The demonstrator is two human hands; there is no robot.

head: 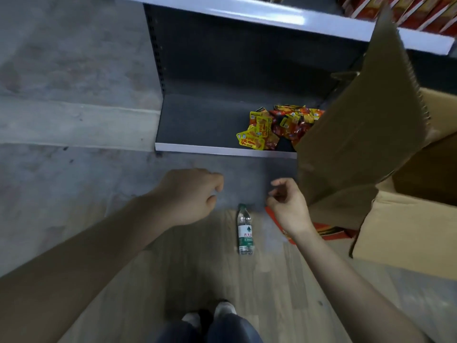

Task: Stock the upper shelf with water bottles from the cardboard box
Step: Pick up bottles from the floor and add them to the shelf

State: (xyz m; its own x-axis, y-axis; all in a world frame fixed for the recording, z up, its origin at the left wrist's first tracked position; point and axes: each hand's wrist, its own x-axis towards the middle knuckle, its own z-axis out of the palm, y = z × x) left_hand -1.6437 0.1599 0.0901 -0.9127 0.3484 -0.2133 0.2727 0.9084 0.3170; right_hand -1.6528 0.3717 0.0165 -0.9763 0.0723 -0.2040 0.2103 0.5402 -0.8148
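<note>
One water bottle lies on its side on the floor just left of the cardboard box — likely dropped, not stocked — while above it the left hand and right hand hover, fingers loosely curled, holding nothing.

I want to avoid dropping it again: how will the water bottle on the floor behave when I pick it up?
The water bottle lies on its side on the smooth floor, so a nudge probably rolls it. It looks full and capped, likely heavy for its size. Thin clear plastic may flex, perhaps slip.
</note>
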